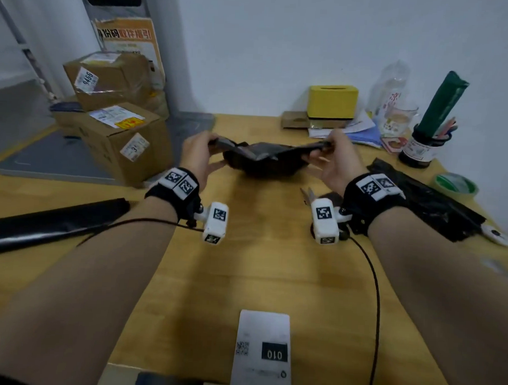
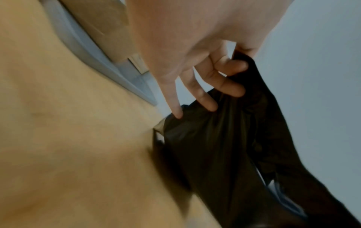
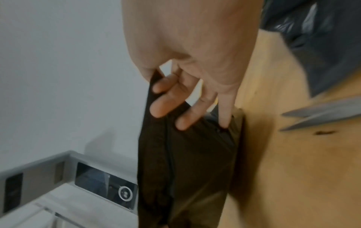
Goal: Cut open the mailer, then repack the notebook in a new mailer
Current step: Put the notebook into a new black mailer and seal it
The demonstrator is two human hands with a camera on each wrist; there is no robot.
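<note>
Black mailer sagging, ends lifted above table.

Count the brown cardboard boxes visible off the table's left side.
3 at least: brown cardboard box labelled 9466 on top, another behind it, and a front one nearest the wooden table. Others may be hidden.

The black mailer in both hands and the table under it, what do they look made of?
The mailer looks like thin glossy plastic film: it sags, creases and shows highlights. The table looks like light wood or wood-look laminate with a matt, faintly grained top.
</note>
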